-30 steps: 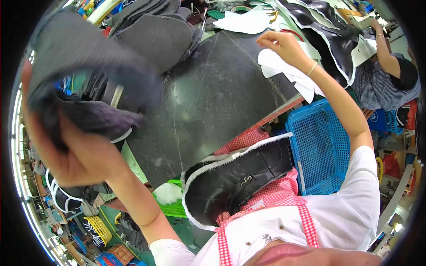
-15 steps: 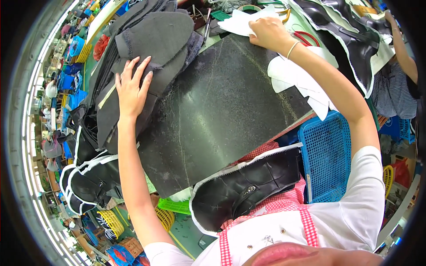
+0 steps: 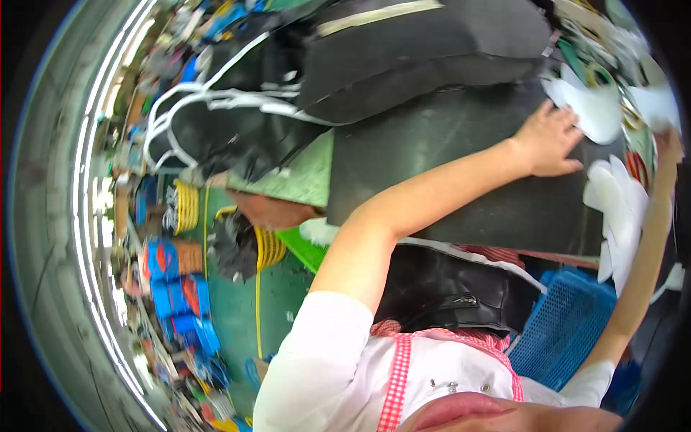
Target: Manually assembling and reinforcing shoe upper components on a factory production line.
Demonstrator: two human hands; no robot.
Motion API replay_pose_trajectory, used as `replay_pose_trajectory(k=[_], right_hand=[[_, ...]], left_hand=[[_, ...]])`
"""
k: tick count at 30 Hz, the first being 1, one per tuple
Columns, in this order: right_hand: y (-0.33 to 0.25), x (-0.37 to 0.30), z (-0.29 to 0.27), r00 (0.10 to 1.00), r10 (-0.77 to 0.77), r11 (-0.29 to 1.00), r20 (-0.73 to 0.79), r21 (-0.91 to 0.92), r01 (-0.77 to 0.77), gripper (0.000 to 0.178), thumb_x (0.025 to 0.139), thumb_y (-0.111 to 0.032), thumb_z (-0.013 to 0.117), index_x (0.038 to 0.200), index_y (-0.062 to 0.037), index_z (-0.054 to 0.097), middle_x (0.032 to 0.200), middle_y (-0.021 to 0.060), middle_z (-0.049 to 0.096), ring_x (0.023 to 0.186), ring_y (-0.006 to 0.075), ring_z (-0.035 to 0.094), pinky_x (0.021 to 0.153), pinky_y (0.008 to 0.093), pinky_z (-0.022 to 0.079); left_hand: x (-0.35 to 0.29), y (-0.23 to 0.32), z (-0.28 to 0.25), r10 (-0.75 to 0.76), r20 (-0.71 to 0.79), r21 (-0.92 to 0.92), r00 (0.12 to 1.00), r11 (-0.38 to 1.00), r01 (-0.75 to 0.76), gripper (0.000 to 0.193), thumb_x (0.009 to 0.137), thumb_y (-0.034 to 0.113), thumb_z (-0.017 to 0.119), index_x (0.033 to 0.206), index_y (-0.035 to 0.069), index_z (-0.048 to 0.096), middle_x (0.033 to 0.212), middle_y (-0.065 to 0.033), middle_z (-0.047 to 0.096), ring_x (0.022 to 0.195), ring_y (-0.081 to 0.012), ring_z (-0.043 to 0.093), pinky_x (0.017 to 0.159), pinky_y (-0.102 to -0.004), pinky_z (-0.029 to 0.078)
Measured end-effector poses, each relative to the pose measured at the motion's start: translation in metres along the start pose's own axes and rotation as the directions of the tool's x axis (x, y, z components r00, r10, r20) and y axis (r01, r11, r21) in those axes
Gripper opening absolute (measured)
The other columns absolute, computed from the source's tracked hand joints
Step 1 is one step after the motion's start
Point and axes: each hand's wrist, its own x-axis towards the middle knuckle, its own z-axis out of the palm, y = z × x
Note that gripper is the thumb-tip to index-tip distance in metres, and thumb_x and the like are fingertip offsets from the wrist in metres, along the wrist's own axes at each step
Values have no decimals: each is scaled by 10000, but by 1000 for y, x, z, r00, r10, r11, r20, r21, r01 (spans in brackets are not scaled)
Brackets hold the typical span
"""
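Note:
My left hand (image 3: 553, 140) reaches across the dark slab (image 3: 461, 173) with its fingers spread. Its fingertips meet the edge of a white petal-shaped sheet piece (image 3: 592, 108). At the far right rim, my right hand (image 3: 669, 147) is blurred, its fingers closed at the lower edge of another white sheet piece (image 3: 653, 104). More white pieces (image 3: 617, 209) lie fanned on the slab's right end, beside my right forearm. A stack of dark grey boot-shaped pieces (image 3: 425, 61) covers the slab's far left part. On my lap rests a black boot upper (image 3: 453, 288) with white edging.
Black uppers with white edging (image 3: 230, 129) hang over the table's left end. A blue mesh basket (image 3: 568, 324) stands at the slab's near right. Red-handled scissors (image 3: 636, 167) and tape rolls (image 3: 599, 76) lie by the white pieces. Yellow baskets (image 3: 186, 207) stand on the green floor.
My view has swung left, shifting the table rightward in the picture. My left hand has left the dark grey stack for the white pieces. My right hand now meets a white piece farther right.

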Motion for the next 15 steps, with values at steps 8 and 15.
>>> replay_pose_trajectory(k=[8,15], right_hand=[[3,12,1,860,2,975,-511,-189,-115,474,933,-391,646,1266,-58,593,1187,174,614,888,274,656,641,338,561],[24,30,75,913,-41,891,-407,-428,-152,671,948,-490,501,1448,-43,456,1452,147,511,1367,238,470,1174,415,315]], left_hand=[[-158,-16,-242,-181,-276,148,944,962,228,273,661,-72,604,796,127,731,869,-38,661,843,-222,640,761,-360,502],[-266,-98,-407,-405,-201,711,892,566,418,748,655,-66,539,1346,221,563,1423,-127,477,1343,-342,422,1110,-509,332]])
